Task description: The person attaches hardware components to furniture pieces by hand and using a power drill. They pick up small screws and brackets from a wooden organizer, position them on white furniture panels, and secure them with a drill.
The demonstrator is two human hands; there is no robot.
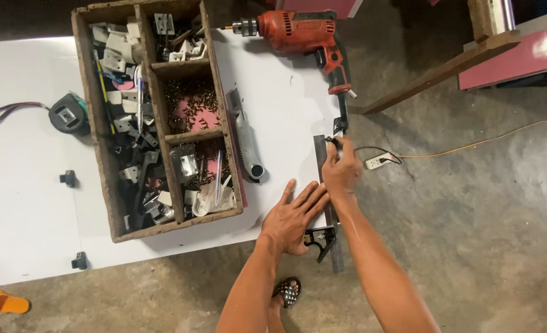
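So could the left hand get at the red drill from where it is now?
Probably yes. The left hand lies flat on the white board by the square, and bare board runs up to the drill. Only the right hand and the wooden tray flank that path.

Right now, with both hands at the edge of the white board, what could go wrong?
1. The combination square is steadied only by the left hand; it may slip while the right hand marks with a small tool along it.
2. The red drill lies near the board's edge, and its cable runs beside the right hand; a snag could pull it off.
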